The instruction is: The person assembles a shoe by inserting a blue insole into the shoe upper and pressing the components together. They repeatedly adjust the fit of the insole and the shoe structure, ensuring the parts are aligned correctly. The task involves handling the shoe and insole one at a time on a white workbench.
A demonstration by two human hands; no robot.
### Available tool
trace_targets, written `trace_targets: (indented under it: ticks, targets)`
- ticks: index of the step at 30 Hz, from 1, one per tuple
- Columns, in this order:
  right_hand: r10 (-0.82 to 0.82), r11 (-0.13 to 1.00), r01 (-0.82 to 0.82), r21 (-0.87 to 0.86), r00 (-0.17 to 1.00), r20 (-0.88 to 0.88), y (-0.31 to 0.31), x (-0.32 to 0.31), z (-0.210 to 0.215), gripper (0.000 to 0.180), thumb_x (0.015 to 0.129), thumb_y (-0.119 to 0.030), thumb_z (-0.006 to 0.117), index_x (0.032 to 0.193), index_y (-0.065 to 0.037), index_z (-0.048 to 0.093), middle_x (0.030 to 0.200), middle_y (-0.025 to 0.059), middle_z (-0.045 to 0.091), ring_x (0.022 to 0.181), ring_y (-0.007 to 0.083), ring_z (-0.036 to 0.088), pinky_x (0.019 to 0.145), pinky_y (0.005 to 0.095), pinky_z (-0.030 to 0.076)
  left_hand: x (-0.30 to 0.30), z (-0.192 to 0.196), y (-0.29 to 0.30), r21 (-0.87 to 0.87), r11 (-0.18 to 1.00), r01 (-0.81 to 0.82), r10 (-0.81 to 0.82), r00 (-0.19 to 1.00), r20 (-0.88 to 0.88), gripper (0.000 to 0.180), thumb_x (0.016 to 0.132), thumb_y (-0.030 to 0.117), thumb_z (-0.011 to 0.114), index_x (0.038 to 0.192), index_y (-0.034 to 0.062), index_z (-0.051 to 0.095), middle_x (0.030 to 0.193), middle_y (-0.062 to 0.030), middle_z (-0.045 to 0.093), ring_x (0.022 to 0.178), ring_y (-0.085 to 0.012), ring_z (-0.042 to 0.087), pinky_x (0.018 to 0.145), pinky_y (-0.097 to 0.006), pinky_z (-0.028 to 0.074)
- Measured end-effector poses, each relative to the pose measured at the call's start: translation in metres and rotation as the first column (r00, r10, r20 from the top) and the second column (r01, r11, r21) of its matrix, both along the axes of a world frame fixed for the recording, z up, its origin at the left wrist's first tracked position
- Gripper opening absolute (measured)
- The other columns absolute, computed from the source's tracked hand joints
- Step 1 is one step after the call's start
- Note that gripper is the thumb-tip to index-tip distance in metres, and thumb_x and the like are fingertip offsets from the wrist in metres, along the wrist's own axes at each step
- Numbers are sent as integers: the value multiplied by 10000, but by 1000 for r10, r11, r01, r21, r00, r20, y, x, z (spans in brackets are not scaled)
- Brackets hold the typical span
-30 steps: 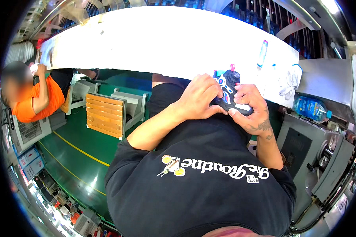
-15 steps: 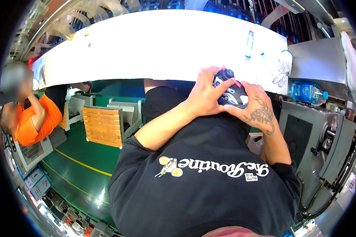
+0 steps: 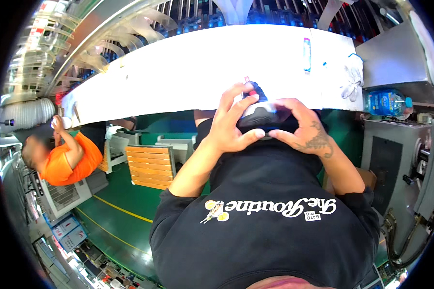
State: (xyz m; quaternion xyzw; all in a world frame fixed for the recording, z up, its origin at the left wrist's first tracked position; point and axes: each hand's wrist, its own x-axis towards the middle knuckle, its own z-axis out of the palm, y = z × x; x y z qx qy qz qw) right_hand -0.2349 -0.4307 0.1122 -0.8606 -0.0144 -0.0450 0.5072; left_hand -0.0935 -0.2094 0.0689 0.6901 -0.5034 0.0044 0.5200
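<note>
Between my hands, just past the near edge of the white tabletop (image 3: 193,72), is a palm-sized black object (image 3: 253,121) with a glossy white patch and red bits; its exact kind is blurred. My left hand (image 3: 231,120) wraps its left side, fingers over the far part and thumb along the near lower edge. On the opposite side, my right hand (image 3: 304,127) curls round it, fingertips on its upper edge and thumb at the near edge. Both thumbs almost meet. Part of the object's underside is hidden.
White gloves (image 3: 354,77) and a slim blue-and-pink packet (image 3: 307,54) lie on the table's right part. Beyond its right end is a blue-labelled bottle (image 3: 388,103) above a grey machine (image 3: 395,149). A wooden-slatted seat (image 3: 149,166) and a person in orange (image 3: 74,156) are at left.
The object has turned in my hands and shifted left, its white part now facing up. My right hand's grip has widened along its upper edge. The whole view has shifted slightly.
</note>
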Motion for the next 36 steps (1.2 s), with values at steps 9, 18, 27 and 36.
trace_targets:
  ticks: [9,18,27,36]
  targets:
    - [-131,991,124,43,938,322,63,-10,-34,759,771,-137,938,1385,15,520,1289,225,520,1171,373,574,1008,439,521,-27,4,-4,-145,984,-105,73,976,-207,561,1171,453,398,1227,-44,652,1194,-238,753,1194,-396,716,1123,-540,500]
    - [-44,999,51,4,829,558,40,-1,-32,401,711,25,878,990,-29,595,952,140,579,820,330,595,737,426,497,-29,14,-20,-85,996,-5,4,1000,-15,437,1045,300,475,1179,-82,639,1148,-262,743,1122,-419,731,1090,-558,522]
    - [152,984,-179,22,888,433,8,16,-29,356,774,-139,875,924,-87,556,895,79,611,780,306,619,704,408,495,-17,12,-8,-41,987,158,-160,986,-38,391,852,188,822,1137,-31,666,1097,-230,754,1085,-414,747,1092,-579,519]
    - [15,975,-85,207,948,319,35,22,-41,481,745,-131,951,1030,-64,570,923,90,610,815,281,649,756,365,549,0,20,21,55,988,143,-130,973,-192,436,900,247,858,1189,-26,678,1180,-241,771,1201,-430,729,1130,-563,508]
